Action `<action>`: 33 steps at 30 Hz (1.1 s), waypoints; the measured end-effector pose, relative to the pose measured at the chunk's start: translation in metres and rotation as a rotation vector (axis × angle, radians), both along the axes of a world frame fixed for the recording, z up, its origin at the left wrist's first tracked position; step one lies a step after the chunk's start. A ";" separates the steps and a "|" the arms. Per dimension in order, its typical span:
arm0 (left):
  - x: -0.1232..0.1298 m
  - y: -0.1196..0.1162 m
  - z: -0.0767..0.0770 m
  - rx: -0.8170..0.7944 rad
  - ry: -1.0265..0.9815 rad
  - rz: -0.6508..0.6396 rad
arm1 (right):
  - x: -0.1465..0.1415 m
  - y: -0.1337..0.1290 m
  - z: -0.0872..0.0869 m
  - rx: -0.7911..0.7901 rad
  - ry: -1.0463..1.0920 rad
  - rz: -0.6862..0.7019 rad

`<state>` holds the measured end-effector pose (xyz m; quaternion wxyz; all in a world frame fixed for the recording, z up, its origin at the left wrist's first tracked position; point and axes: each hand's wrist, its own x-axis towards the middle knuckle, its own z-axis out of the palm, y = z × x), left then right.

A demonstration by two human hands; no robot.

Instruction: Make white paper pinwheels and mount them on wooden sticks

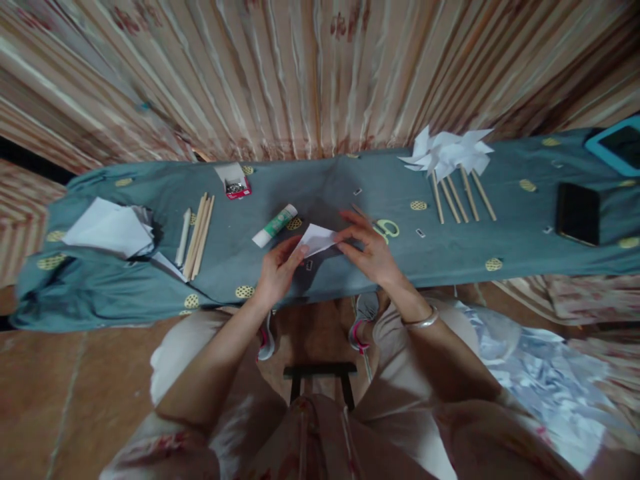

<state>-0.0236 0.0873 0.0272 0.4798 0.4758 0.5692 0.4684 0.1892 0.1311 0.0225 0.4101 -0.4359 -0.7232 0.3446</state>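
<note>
A small folded piece of white paper (318, 239) is held between both hands, just above the cloth. My left hand (280, 270) pinches its left corner between thumb and fingers. At the opposite corner, the thumb and fingertips of my right hand (369, 248) close on the paper. Just beyond my left hand lies a glue stick (275, 225) with a green label. Scissors with pale green handles (387, 230) lie beside my right hand, which partly hides them.
A green-grey cloth (340, 180) covers the table. On the left are paper sheets (107, 227), wooden sticks (199, 237), a white pen-like stick (183, 237) and a box of small metal pieces (235, 183). Rightward lie several paper pinwheels (450, 153), a black phone (579, 213) and a blue-framed device (617, 147).
</note>
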 end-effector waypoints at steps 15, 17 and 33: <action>0.017 0.009 0.012 -0.283 -0.258 -0.014 | 0.042 0.004 0.010 0.089 -0.417 -0.328; 0.018 0.011 0.012 -0.257 -0.250 0.008 | 0.048 0.005 0.009 0.069 -0.595 -0.376; 0.011 0.034 0.008 0.004 -0.104 0.181 | 0.038 0.017 0.005 -0.095 -0.579 -0.390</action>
